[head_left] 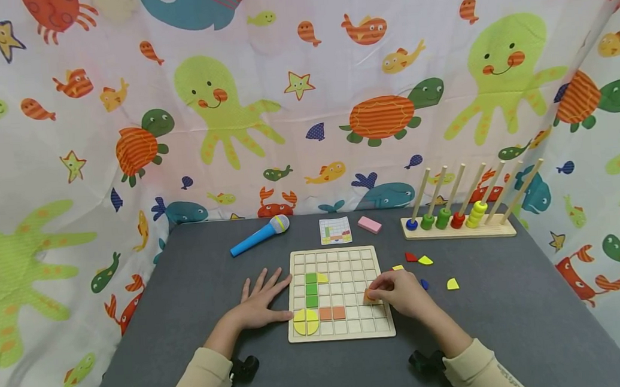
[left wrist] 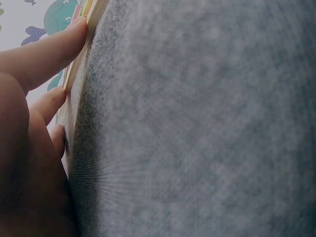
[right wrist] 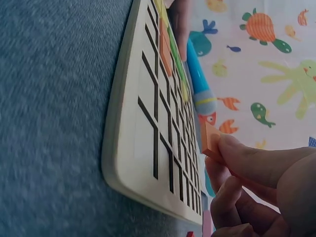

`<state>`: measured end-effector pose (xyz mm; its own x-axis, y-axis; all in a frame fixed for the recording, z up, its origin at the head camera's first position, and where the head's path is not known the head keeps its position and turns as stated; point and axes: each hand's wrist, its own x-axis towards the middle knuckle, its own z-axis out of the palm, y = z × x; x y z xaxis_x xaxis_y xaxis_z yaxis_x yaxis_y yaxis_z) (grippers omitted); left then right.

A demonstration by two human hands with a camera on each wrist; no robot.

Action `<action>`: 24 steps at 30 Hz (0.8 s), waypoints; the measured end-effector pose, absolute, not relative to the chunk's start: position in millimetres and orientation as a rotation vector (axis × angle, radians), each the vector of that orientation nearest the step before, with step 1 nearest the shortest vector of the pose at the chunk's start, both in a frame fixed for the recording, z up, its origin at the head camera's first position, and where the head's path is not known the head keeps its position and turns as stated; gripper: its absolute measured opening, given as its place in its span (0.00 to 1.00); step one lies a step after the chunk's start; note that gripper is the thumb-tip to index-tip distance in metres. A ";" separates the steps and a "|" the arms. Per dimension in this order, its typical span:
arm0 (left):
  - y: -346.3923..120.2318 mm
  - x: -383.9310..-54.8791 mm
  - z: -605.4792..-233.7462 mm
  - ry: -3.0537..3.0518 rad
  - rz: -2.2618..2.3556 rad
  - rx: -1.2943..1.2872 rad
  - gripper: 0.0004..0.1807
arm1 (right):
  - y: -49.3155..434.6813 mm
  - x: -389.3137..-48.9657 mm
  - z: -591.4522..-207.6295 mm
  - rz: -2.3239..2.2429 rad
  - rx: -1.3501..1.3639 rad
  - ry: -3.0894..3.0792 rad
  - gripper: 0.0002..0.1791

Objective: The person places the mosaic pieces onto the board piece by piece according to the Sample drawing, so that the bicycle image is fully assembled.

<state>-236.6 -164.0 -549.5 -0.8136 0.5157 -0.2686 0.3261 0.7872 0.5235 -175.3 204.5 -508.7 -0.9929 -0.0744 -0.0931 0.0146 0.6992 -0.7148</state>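
A wooden grid board (head_left: 348, 275) lies flat on the dark grey table. My left hand (head_left: 258, 305) spreads its fingers along the board's left side; in the left wrist view the fingertips (left wrist: 79, 29) touch its edge. Over the board's right columns, my right hand (head_left: 406, 293) pinches an orange square tile (right wrist: 210, 139) between thumb and fingers. The tile is held above the board in the right wrist view. On the board are green squares (head_left: 311, 289), a yellow quarter piece (head_left: 322, 278), two orange squares (head_left: 331, 313) and a yellow circle of quarter pieces (head_left: 306, 322).
Loose red (head_left: 411, 257), yellow (head_left: 452, 283) and blue (head_left: 424, 284) pieces lie right of the board. Behind it are a pattern card (head_left: 335, 230), a pink block (head_left: 369, 225) and a blue toy microphone (head_left: 256, 237). A ring-stacking peg rack (head_left: 458, 234) stands back right.
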 end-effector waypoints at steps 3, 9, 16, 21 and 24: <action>-164.1 -237.2 -550.1 2.577 0.650 0.644 0.51 | 200.1 -174.0 -509.6 -1.182 -0.070 2.778 0.02; -164.1 -238.2 -551.5 2.579 0.645 0.644 0.52 | 190.9 -173.0 -515.2 -1.171 -0.129 2.760 0.03; -164.1 -239.1 -552.0 2.575 0.652 0.644 0.51 | 181.3 -172.0 -517.2 -1.195 -0.179 2.714 0.03; -165.0 -238.8 -553.4 2.581 0.645 0.652 0.51 | 175.8 -171.3 -518.8 -1.192 -0.247 2.717 0.03; -165.9 -238.6 -554.8 2.576 0.650 0.658 0.52 | 172.2 -171.9 -521.7 -1.174 -0.288 2.728 0.03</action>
